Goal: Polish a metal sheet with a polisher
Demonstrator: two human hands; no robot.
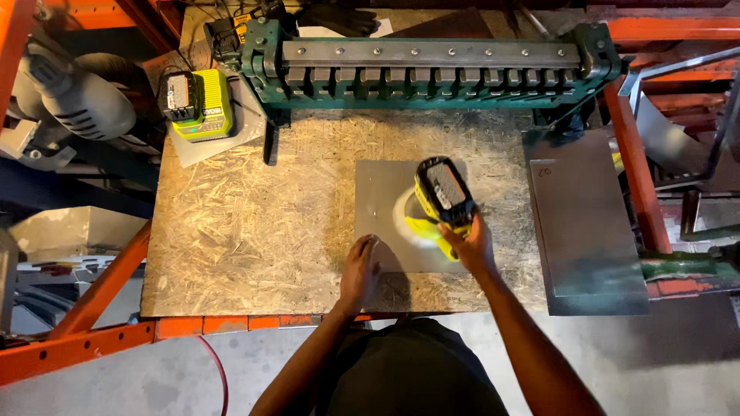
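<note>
Sanding underway: the yellow-and-black cordless sander (438,202) sits on the flat grey metal sheet (379,192) at the wood-chip counter's (247,216) centre.
Right hand (469,245) has its grip closed round the sander's handle at 5 o'clock; left hand (360,266), flat and open, pins the sheet's near edge — next likely calls for steady pressure.

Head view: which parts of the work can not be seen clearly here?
- Sanding pad, head view: blurred, hidden under the yellow sander.
- Right hand grip: fingers wrap the sander's far side.
- Metal sheet near corner: covered by the left hand.
- Stacked sheets: mark too small.
</note>
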